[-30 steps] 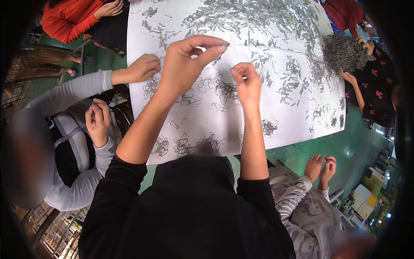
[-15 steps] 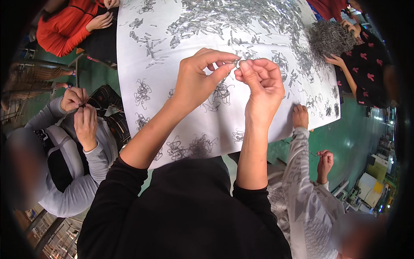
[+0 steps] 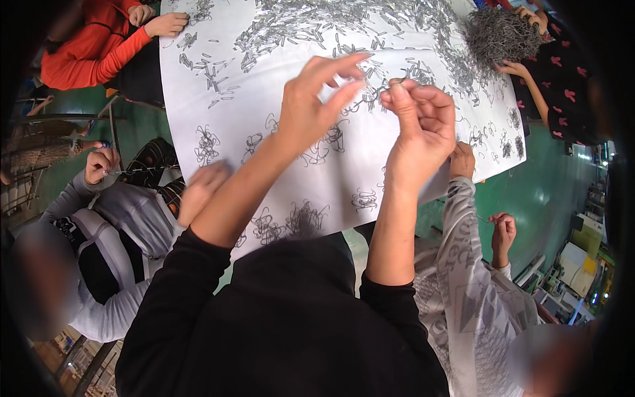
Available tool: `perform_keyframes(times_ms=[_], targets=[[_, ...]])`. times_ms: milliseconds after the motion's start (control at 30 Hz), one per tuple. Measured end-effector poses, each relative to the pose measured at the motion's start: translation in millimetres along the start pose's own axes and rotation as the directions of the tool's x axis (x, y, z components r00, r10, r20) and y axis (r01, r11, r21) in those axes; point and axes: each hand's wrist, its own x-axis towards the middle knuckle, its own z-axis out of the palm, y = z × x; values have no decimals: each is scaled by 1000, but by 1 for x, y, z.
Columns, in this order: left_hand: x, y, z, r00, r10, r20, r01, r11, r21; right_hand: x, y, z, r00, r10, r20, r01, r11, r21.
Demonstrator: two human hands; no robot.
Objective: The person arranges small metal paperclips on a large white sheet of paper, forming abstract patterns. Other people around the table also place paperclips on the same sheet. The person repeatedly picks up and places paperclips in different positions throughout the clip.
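Note:
Above the white-covered table [image 3: 258, 182], my left hand [image 3: 309, 96] has its thumb and forefinger spread apart, with nothing visible between them. Just to its right, my right hand [image 3: 424, 126] pinches a small dark bent wire piece [image 3: 401, 80] between thumb and forefinger; most of it is hidden by the fingers. Beneath and around my hands lie loose clusters of thin curled wire hooks [image 3: 207, 145]. Farther back spreads a large heap of grey elongated metal links [image 3: 311, 30].
A person in red sleeves [image 3: 99, 63] works at the far left, and a grey-sleeved person [image 3: 109, 291] at the near left. To the right, a patterned grey sleeve [image 3: 456, 231] rests a hand on the table edge. At the far right, someone holds a tangled wire bundle [image 3: 503, 36].
My hands have come apart; the left has opened, and the right has shifted right with the wire piece. The near-left person's hand and a red-sleeved hand have reached to the table.

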Motion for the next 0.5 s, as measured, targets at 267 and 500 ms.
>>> perform_keyframes(times_ms=[267,500], targets=[[-23,-148,34,828,-61,558,-253,847,467,11,-13,-20,999,-48,-22,48,999,-8],[-2,-153,45,856,-206,474,-113,821,560,8,-11,-26,998,-62,-31,62,998,-22]])
